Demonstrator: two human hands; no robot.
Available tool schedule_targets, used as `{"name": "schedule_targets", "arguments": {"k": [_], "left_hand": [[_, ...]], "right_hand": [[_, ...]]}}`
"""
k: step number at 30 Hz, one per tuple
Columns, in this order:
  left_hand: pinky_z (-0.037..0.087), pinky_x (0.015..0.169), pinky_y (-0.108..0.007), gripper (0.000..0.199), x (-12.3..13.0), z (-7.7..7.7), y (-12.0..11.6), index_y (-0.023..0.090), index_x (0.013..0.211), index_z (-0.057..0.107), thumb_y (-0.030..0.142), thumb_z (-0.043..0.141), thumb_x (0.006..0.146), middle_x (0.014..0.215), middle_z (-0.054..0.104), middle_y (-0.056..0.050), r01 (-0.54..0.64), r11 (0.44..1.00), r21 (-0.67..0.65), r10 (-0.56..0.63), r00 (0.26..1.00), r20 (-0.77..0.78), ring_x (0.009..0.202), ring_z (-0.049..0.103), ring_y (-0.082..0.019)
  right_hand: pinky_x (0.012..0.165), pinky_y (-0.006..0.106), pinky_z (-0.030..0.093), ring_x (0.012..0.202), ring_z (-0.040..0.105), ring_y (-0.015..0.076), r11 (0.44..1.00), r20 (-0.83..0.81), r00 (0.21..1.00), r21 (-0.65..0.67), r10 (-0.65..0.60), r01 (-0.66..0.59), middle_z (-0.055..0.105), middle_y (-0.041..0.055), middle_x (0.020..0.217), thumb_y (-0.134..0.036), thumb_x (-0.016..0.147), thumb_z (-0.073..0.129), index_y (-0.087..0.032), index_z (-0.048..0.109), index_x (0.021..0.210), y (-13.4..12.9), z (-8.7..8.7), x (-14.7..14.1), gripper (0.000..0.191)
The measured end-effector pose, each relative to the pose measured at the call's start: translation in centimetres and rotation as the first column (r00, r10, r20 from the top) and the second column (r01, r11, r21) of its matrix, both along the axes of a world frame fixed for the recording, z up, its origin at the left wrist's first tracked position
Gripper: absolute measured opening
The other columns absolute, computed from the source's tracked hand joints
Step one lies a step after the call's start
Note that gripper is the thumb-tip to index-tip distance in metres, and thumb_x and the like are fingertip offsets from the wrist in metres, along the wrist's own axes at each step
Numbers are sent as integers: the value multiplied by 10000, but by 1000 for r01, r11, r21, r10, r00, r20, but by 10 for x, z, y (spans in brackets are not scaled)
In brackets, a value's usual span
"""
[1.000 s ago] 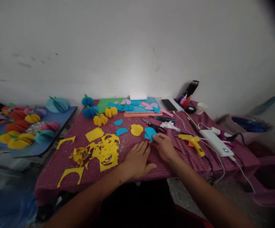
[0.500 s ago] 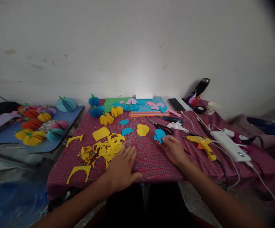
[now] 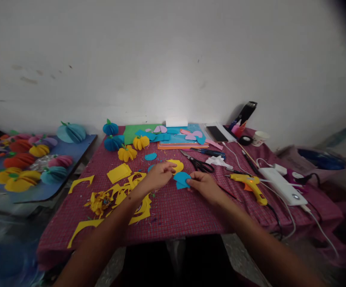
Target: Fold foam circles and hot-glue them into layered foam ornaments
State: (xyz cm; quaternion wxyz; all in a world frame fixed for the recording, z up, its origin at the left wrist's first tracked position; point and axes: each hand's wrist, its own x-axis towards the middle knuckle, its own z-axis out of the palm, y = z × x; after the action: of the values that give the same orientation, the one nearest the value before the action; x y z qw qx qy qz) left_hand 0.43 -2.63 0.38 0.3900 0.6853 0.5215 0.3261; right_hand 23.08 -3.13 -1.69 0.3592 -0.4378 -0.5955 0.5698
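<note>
My right hand (image 3: 203, 185) pinches a folded blue paper circle (image 3: 181, 179) between thumb and fingers, just above the checked cloth. My left hand (image 3: 161, 175) hovers to its left, apart from it, with fingers partly bent and no object visible in them. Behind the fingertips lies a yellow paper cutout (image 3: 177, 166). A blue paper cutout (image 3: 150, 156) rests farther back, and another is mostly hidden by my left hand. Yellow paper scraps (image 3: 119, 195) lie around my left forearm, with a yellow paper stack (image 3: 119, 173) beyond them.
Scissors (image 3: 201, 164) lie behind my right hand. To the right are a yellow glue gun (image 3: 252, 185), a white power strip (image 3: 282, 186) and cables. Paper pumpkins (image 3: 127, 153) stand at back left; more cover the blue side table (image 3: 56, 187). A phone (image 3: 216, 134) and black bottle (image 3: 247, 112) stay at the back.
My left hand has lifted off the cloth by the yellow scraps and moved up towards the blue paper. My right hand has brought the folded blue circle leftward. The view has shifted slightly.
</note>
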Motion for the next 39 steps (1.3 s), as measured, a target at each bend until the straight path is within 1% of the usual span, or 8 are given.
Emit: {"name": "schedule_targets", "arguments": {"k": [4,11,16,19,23,27,30,39], "left_hand": [[557,800,-303,535,2,-16,-2,154,1285,612,73,445,784,1016,754,-51,88,992,-95,-78,992,103,874,700,-164],[549,878,-323,488,-5,-15,-9,178,1234,665,97,461,799,1070,749,-43,171,985,23,-171,985,-2,943,693,-177],[534,936,-349,495,-7,-21,-6,171,1167,700,63,463,746,1137,742,-65,131,989,73,-128,991,-48,1024,683,-200],[545,872,-321,455,-8,-21,-6,172,1135,707,76,453,769,1076,748,-52,149,982,115,-140,986,-85,946,689,-186],[539,844,-324,474,-7,-19,-10,169,1234,659,111,490,794,1096,730,-59,182,964,196,-143,970,-196,925,678,-193],[500,943,-376,470,-3,-17,-16,195,1277,626,162,571,812,1162,701,-72,288,913,288,-179,918,-353,1057,634,-231],[462,1003,-400,456,-1,-16,-18,211,1286,617,205,603,830,1203,684,-80,332,896,297,-189,887,-422,1123,602,-246],[466,711,-280,334,-1,-11,-19,211,1078,670,113,508,803,867,680,-14,294,927,234,-196,910,-365,773,601,-166]], "right_hand": [[579,266,435,567,578,140,1000,11,1000,-5,21,-21,670,-17,640,-417,777,725,-213,632,703,2,-1,-3,236],[518,247,385,519,537,125,987,155,975,-38,158,-154,648,-27,610,-388,847,660,-209,630,787,-3,9,1,192],[603,278,383,634,532,153,961,317,947,241,56,-138,615,-21,655,-303,842,657,-226,679,701,-2,13,8,162],[655,300,404,706,559,182,939,347,937,330,-27,-95,630,-6,705,-294,824,671,-241,685,675,2,15,12,158],[556,288,356,593,501,157,960,350,935,276,-55,-47,577,-22,633,-319,837,639,-233,650,684,3,15,15,175],[503,276,341,499,488,140,985,342,938,172,-52,-8,544,-48,541,-338,864,605,-232,594,712,-6,9,16,185],[501,272,355,487,504,139,991,346,936,135,-61,15,568,-49,541,-347,883,581,-235,569,736,-15,4,16,185],[517,263,377,508,520,134,994,308,951,107,-12,-23,570,-45,580,-371,893,555,-220,558,770,-17,7,9,195]]}}
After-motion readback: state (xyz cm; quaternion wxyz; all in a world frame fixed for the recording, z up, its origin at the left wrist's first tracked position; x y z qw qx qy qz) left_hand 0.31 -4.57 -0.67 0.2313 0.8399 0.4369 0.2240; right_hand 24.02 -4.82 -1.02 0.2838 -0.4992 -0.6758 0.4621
